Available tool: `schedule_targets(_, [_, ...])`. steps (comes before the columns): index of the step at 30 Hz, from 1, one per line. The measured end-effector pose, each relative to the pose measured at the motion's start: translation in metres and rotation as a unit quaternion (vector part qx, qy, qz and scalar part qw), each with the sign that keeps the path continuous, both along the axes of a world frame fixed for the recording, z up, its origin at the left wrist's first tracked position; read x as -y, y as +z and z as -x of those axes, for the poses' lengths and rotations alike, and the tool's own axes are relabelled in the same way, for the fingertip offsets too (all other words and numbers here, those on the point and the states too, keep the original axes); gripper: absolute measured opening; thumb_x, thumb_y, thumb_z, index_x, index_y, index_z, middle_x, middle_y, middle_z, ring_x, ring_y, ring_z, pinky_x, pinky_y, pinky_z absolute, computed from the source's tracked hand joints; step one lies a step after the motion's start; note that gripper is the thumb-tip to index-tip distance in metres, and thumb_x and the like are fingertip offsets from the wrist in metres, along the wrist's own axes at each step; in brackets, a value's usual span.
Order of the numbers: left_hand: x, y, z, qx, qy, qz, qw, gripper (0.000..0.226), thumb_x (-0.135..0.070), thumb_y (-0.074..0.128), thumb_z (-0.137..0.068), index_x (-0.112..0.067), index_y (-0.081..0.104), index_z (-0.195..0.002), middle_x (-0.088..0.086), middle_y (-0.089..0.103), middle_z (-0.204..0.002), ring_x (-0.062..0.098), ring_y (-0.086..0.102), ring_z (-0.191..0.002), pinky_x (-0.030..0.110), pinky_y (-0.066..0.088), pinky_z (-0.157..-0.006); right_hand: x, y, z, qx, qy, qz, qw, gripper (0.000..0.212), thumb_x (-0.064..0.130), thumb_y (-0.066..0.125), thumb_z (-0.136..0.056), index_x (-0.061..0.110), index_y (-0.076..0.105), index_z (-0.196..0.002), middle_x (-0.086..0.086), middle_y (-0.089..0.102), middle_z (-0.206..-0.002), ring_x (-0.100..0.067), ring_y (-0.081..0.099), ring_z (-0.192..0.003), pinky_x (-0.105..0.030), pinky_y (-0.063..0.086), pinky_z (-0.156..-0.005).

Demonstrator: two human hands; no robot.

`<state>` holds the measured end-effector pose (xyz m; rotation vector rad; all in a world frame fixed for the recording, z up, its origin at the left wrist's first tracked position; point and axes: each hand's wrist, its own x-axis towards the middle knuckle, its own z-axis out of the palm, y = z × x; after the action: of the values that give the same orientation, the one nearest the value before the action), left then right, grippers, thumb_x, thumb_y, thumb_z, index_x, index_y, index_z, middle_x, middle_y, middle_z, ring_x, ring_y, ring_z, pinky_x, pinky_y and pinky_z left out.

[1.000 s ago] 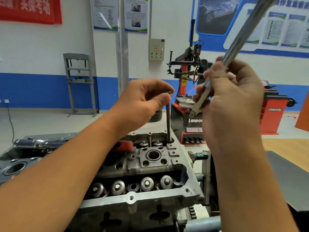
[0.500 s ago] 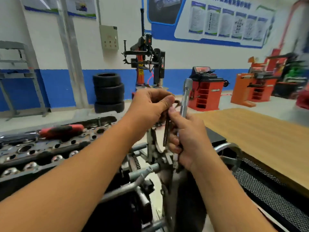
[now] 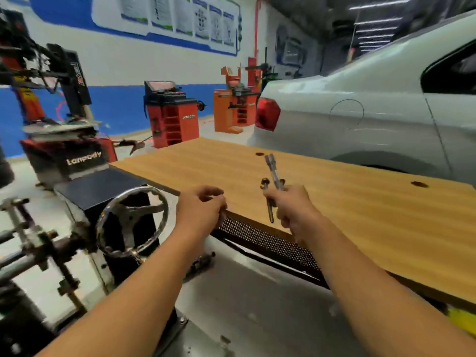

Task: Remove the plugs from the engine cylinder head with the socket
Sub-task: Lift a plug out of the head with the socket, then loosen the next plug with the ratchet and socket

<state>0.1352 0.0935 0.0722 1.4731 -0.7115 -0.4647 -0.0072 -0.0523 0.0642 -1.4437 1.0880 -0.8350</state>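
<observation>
Right hand [image 3: 293, 204] grips the socket tool [image 3: 273, 173] and one removed plug [image 3: 268, 199] over the bench [image 3: 360, 215]; left hand [image 3: 201, 207] loosely curled, contents unclear; remaining plugs out of view.

free: bare wooden tabletop [image 3: 360, 215] ahead | obstacles: handwheel [image 3: 132, 222] left; white car [image 3: 373, 119] behind table

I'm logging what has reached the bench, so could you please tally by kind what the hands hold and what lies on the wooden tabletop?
Socket wrench, in the right hand: 1
Long bolt, also in the right hand: 1
Small dark round things on the wooden tabletop, too blurred to name: 2
Left hand: holds nothing that shows
Total: 4
</observation>
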Motion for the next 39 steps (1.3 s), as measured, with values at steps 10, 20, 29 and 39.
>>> schedule_targets(10, [0.003, -0.031, 0.023, 0.06, 0.012, -0.061, 0.996, 0.02, -0.006, 0.068, -0.094, -0.023, 0.077, -0.086, 0.003, 0.075, -0.072, 0.015, 0.06, -0.048, 0.023, 0.046, -0.046, 0.121, -0.033, 0.045, -0.068, -0.197, -0.061, 0.976, 0.039, 0.013, 0.067, -0.092, 0.002, 0.061, -0.128, -0.012, 0.063, -0.106, -0.028, 0.066, -0.085, -0.036, 0.055, -0.062])
schedule_targets(20, [0.0, -0.026, 0.005, 0.064, 0.054, -0.051, 0.995, 0.018, -0.002, 0.066, -0.096, -0.016, 0.075, -0.089, 0.006, 0.075, -0.069, 0.008, 0.059, -0.044, 0.018, 0.044, -0.042, 0.124, -0.032, 0.062, 0.003, -0.177, -0.205, 0.963, 0.032, 0.014, 0.049, -0.104, 0.003, 0.06, -0.131, -0.015, 0.066, -0.085, -0.012, 0.038, -0.047, -0.022, 0.031, -0.038])
schedule_targets(29, [-0.019, -0.024, -0.01, 0.083, 0.106, -0.077, 0.988, 0.021, -0.004, 0.064, -0.094, -0.02, 0.074, -0.085, 0.003, 0.075, -0.07, 0.007, 0.063, -0.05, 0.014, 0.044, -0.041, 0.099, -0.02, 0.06, -0.007, -0.146, -0.222, 0.964, 0.02, 0.013, 0.045, -0.105, 0.005, 0.059, -0.116, -0.021, 0.072, -0.101, -0.013, 0.037, -0.05, -0.026, 0.036, -0.046])
schedule_targets(39, [-0.08, -0.006, -0.059, -0.01, 0.153, -0.024, 0.988, 0.02, -0.007, 0.066, -0.096, -0.01, 0.076, -0.079, 0.009, 0.073, -0.07, 0.022, 0.067, -0.063, 0.035, 0.06, -0.061, -0.019, 0.024, -0.052, 0.043, -0.055, -0.105, 0.992, 0.03, 0.041, 0.056, -0.103, 0.012, 0.063, -0.106, -0.003, 0.05, -0.073, -0.017, 0.039, -0.056, -0.029, 0.031, -0.051])
